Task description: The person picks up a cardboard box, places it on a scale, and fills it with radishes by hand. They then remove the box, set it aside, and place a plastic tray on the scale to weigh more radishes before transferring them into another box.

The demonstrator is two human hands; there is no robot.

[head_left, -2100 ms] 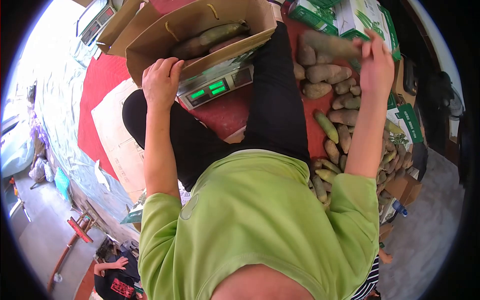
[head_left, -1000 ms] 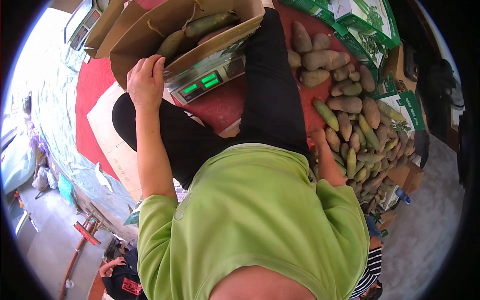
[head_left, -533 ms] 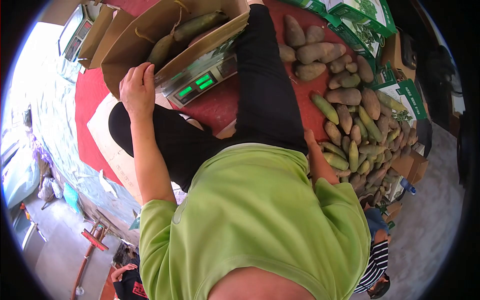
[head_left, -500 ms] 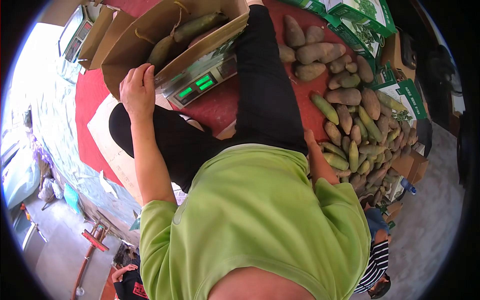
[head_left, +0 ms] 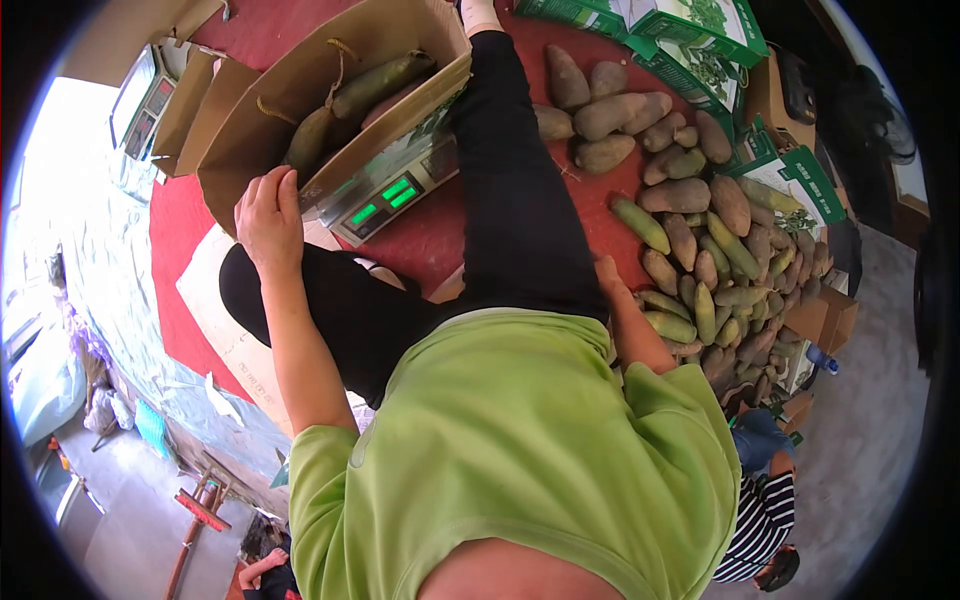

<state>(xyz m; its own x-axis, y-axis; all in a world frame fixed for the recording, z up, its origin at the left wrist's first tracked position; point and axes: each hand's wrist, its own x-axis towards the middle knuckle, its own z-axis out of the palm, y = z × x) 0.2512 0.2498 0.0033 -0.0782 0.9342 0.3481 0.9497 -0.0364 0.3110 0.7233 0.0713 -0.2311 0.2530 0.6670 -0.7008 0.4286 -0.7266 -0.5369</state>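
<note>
My left hand (head_left: 268,215) is at the near edge of an open cardboard box (head_left: 235,140), its fingers curled over the rim. Long green and brown tubers (head_left: 380,86) lie inside, beside rope loops. Under the box, a scale (head_left: 385,200) shows two lit green displays. My right hand (head_left: 606,278) is beside my thigh, mostly hidden, so its fingers and anything in them cannot be made out.
A large pile of tubers (head_left: 735,240) covers the red sheet (head_left: 420,235) at the right. Green printed boxes (head_left: 690,50) stand at the top right. A second scale (head_left: 150,105) is at the upper left. People are at the lower right and lower left.
The view has shifted slightly. The cardboard box and my left hand appear a little lower, with the hand still at the rim. The tuber pile appears slightly further left.
</note>
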